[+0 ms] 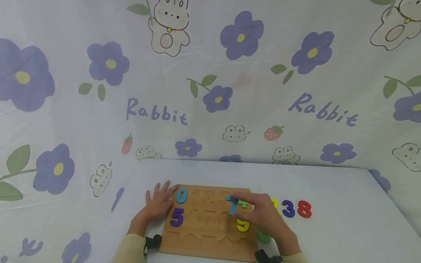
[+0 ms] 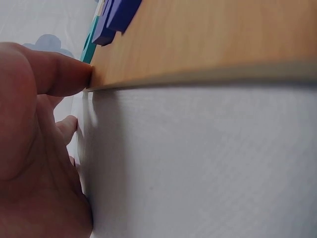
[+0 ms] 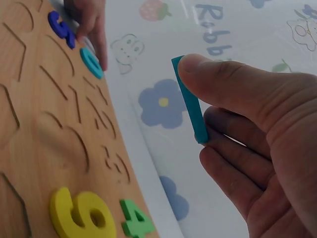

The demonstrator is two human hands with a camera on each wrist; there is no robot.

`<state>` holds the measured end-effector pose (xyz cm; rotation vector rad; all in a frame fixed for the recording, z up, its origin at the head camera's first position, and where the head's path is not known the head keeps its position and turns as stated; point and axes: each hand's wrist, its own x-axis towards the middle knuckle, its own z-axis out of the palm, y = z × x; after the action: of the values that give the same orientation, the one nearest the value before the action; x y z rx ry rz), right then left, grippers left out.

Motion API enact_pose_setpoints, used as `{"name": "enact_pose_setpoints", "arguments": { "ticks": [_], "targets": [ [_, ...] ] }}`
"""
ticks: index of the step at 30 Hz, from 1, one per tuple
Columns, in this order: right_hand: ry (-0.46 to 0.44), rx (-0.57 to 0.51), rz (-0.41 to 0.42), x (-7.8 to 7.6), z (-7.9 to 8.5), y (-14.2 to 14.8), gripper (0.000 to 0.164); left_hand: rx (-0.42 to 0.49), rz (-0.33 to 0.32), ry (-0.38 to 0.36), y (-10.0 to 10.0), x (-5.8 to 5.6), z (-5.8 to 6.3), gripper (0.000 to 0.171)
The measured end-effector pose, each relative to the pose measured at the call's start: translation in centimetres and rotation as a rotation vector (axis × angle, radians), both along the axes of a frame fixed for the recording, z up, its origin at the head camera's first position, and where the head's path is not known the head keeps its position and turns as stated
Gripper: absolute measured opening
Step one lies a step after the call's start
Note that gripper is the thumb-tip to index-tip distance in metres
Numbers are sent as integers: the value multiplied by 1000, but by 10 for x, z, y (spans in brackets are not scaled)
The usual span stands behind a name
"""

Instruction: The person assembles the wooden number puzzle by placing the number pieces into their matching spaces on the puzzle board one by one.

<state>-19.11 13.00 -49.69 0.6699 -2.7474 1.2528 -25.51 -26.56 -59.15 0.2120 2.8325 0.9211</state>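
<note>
My right hand (image 1: 266,215) pinches a blue number 7 (image 1: 232,206) between thumb and fingers, above the wooden number board (image 1: 207,247). In the right wrist view the 7 (image 3: 192,104) appears edge-on, raised over the board. My left hand (image 1: 159,205) rests at the board's left edge, its fingers extended and its thumb (image 2: 69,77) touching the edge. Seated on the board are a light-blue 0 (image 1: 181,196), a purple 5 (image 1: 177,217), a green 4 (image 3: 136,220) and a yellow 9 (image 3: 81,215). Between them several carved recesses show bare wood.
Right of the board, a dark-blue 3 (image 1: 288,208) and a red 8 (image 1: 304,209) lie on the white table (image 1: 348,219). A yellow piece (image 1: 275,203) and a green piece (image 1: 264,237) are partly covered by my right hand. Behind hangs a flower-printed cloth (image 1: 263,95).
</note>
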Motion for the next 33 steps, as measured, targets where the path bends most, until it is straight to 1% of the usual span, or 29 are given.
{"name": "enact_pose_setpoints", "arguments": {
  "ticks": [1,2,7,12,15,17,22,24,28,33],
  "targets": [
    [-2,-6,9,-2,-2,-4,46,2,0,-2,0,0,0,69],
    [-3,-12,17,-3,-4,-7,45,1,0,4,0,-1,-2,69],
    [-15,-22,56,-6,-11,-24,46,10,-2,25,0,1,-1,69],
    [-72,-47,100,-6,-20,-37,44,28,-10,44,1,3,2,70],
    [-72,-42,124,-7,-28,-45,44,11,-10,32,2,4,5,70],
    [-82,-36,125,-7,-33,-50,44,0,-7,25,2,5,6,70],
    [-209,-30,102,-6,-44,-60,44,-1,-1,23,4,5,9,69],
    [-229,-21,106,-6,-48,-64,44,5,0,32,4,6,10,68],
    [-214,28,118,-6,-58,-70,45,15,2,42,4,7,10,68],
    [-182,108,117,-7,-64,-76,45,-4,0,18,4,7,14,67]
  ]
}}
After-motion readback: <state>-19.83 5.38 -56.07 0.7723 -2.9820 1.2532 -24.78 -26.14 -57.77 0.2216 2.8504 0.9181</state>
